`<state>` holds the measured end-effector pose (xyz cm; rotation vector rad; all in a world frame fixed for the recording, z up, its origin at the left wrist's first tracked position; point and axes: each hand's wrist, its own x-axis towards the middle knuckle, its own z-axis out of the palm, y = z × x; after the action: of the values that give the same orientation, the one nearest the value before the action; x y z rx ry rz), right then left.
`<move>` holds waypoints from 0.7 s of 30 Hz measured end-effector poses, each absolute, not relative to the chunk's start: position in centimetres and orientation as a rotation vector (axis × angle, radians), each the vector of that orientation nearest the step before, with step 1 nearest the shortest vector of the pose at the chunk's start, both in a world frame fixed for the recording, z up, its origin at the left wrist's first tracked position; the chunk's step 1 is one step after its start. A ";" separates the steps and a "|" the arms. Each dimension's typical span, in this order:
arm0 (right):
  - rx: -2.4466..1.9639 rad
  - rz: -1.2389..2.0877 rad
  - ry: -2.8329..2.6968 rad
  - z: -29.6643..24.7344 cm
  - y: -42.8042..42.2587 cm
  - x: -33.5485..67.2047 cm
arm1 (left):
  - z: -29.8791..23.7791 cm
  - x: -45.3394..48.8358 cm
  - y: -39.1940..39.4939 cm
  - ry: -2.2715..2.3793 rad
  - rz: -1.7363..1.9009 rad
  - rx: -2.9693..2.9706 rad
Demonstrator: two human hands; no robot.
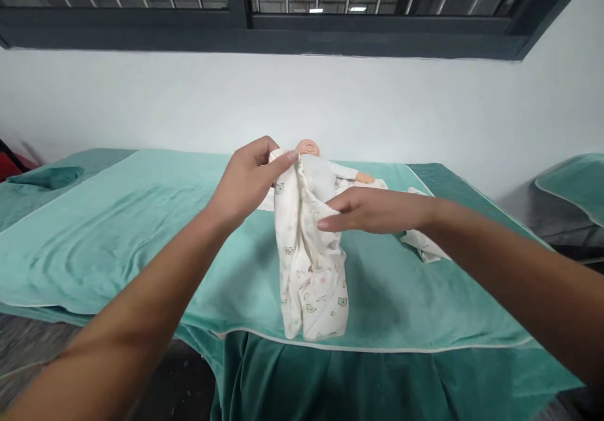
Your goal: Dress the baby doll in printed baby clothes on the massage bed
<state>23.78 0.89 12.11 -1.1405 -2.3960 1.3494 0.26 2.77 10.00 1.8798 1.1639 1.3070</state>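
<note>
A pair of white baby pants (pixel 325 282) with small printed animals hangs by its gathered waistband over the near part of the bed. My left hand (pixel 250 175) pinches the waistband's left side between thumb and fingers. At the right side of the waistband is my right hand (pixel 372 210), thumb outside and fingers at the opening, closed on the cloth. Behind the pants a baby doll (pixel 321 175) in a white top lies on its back. Its lower body is hidden by the pants, and one arm reaches out to the right.
A green velvety cover (pixel 141 232) lies over the bed. Some white printed cloth (pixel 422 245) rests right of the doll, partly behind my right forearm. A folded green piece (pixel 47 177) is at the far left. A white wall (pixel 189 100) and barred window stand behind.
</note>
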 end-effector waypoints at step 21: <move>-1.307 0.786 -1.446 -0.9 10.8 20.9 | -3.6 -3.7 3.4 1.541 1.105 1.287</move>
<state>20.90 10.77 -0.89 -1.3067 -1.4455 0.7858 -3.67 3.38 -3.59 1.2869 1.5408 1.1054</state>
